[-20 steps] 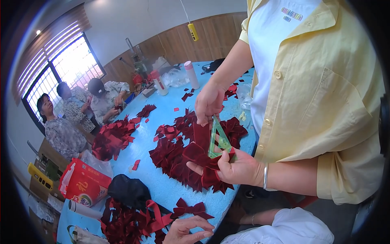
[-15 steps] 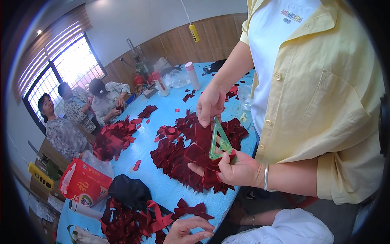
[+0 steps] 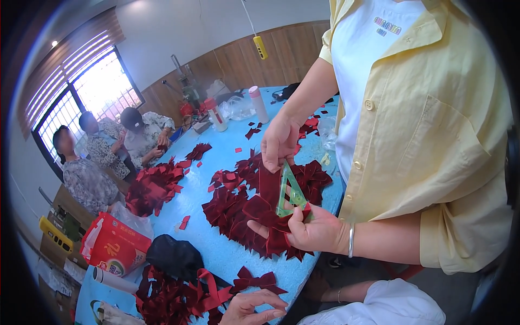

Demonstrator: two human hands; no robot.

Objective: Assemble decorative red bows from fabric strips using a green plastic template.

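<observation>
My left hand (image 3: 253, 307) comes in at the lower edge, fingers loosely stretched and nothing in them. Beside it lies a dark red velvet bow (image 3: 259, 280). A heap of red bows and ribbon pieces (image 3: 168, 295) is to its left. Below the table edge, my right hand (image 3: 318, 290) hangs in shadow beyond a white sleeve and a thin bracelet; its fingers are hard to make out. Across from me, a person in a yellow shirt (image 3: 401, 151) holds a green triangular ruler (image 3: 291, 187) against a red velvet ribbon (image 3: 269, 187), above a large pile of bows (image 3: 227, 214).
The blue-covered table (image 3: 206, 162) also bears another red pile (image 3: 154, 187), a black cloth item (image 3: 174, 255), a red gift bag (image 3: 116, 244), a white cylindrical bottle (image 3: 115, 280) and two upright bottles (image 3: 259, 105). Several people (image 3: 92, 179) work at the far left.
The whole view shifts slightly. The person in yellow tilts the green ruler a little against the ribbon. My hands stay practically where they were.
</observation>
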